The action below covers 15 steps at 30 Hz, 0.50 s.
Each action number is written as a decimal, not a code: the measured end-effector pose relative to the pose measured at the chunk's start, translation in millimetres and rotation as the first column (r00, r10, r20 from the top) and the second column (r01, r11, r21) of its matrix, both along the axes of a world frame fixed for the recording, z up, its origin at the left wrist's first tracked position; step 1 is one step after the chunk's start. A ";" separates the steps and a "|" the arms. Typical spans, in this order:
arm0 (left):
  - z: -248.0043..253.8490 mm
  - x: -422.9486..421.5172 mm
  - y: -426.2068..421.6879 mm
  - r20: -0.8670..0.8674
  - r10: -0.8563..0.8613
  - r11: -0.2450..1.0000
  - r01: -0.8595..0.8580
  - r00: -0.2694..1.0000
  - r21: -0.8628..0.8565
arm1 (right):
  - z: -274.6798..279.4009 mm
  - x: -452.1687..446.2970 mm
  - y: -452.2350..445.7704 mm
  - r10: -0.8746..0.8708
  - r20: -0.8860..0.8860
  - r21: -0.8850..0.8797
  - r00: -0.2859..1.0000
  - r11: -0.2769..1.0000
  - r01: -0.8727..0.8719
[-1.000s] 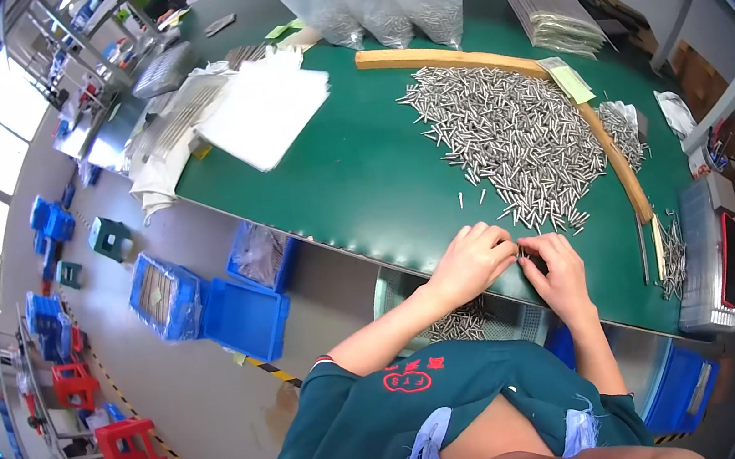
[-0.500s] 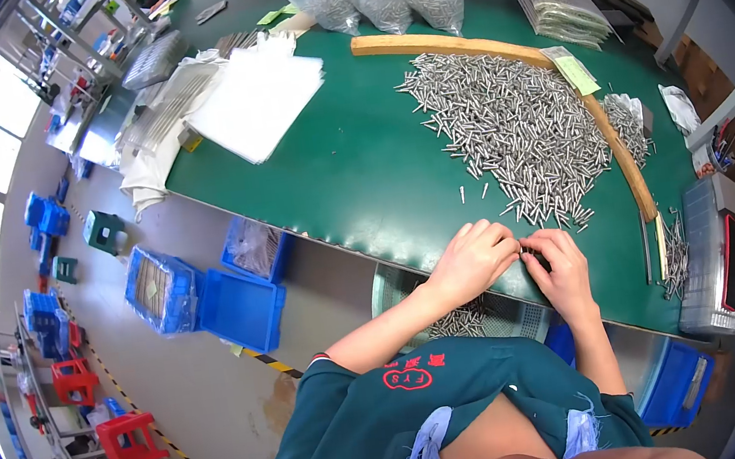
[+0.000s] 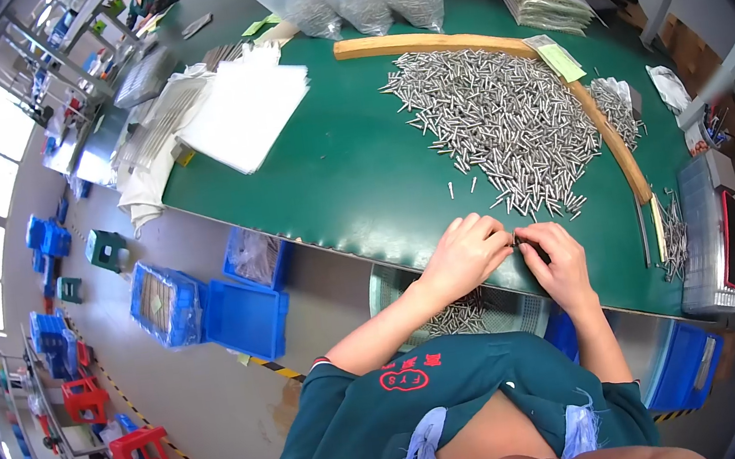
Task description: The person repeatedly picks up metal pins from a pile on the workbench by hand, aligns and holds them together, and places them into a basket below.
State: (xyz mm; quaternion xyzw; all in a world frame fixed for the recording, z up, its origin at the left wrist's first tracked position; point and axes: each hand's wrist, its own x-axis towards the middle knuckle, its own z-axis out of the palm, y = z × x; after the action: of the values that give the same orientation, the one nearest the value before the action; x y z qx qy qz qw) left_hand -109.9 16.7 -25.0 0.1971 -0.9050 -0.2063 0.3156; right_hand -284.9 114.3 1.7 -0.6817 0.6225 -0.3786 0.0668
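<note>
Left hand (image 3: 468,258): curled over the near edge of the green worktop (image 3: 362,184), fingertips drawn in against those of the right hand.
Right hand (image 3: 558,263): bent inward, thumb and index finger brought toward the left fingertips.
Between the fingertips: a tiny dark piece, too small to identify; cannot tell which hand grips it, or how firmly.
Metal pins (image 3: 502,130): heaped in a broad pile just beyond both hands, tapering toward the right hand.
Loose pins (image 3: 451,190): two, lying apart from the pile on its left side.
Wooden bars (image 3: 432,41): set along the far and right sides of the pile, with a yellow-green label (image 3: 560,62) at the bend.
Outer pins (image 3: 616,112): gathered beyond the right-hand bar, partly in clear plastic.
Side pins (image 3: 673,233): scattered near that bar's lower end, beside a clear plastic case (image 3: 705,252).
Plastic bags (image 3: 368,9): three, part-filled with small metal pieces, standing behind the far bar.
Mesh basket (image 3: 534,314): below the worktop edge, holding more pins.
White sheets (image 3: 249,120): stacked at the left of the worktop.
Another person (image 3: 147,0): in the background, far upper left.
</note>
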 end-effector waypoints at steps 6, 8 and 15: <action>3.9 2.1 -1.2 0.016 0.013 1.000 -0.013 1.000 0.002 | -2.8 -3.0 8.6 0.013 0.129 -0.076 0.992 0.997 -0.003; 4.0 0.8 -4.7 0.011 -0.032 0.999 0.032 0.999 -0.008 | 0.9 -5.4 18.0 -0.019 0.155 -0.101 0.988 0.994 0.035; 4.7 1.4 -3.0 0.038 0.004 1.000 -0.003 0.999 -0.011 | 7.4 -25.5 114.0 -0.149 0.360 -0.029 0.921 0.985 0.171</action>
State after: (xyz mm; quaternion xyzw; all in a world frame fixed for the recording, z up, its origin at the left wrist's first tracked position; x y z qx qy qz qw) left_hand -108.5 13.6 -20.3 0.2006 -0.9116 -0.1969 0.3001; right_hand -310.4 228.2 9.1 -0.5502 0.6419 -0.5187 0.1269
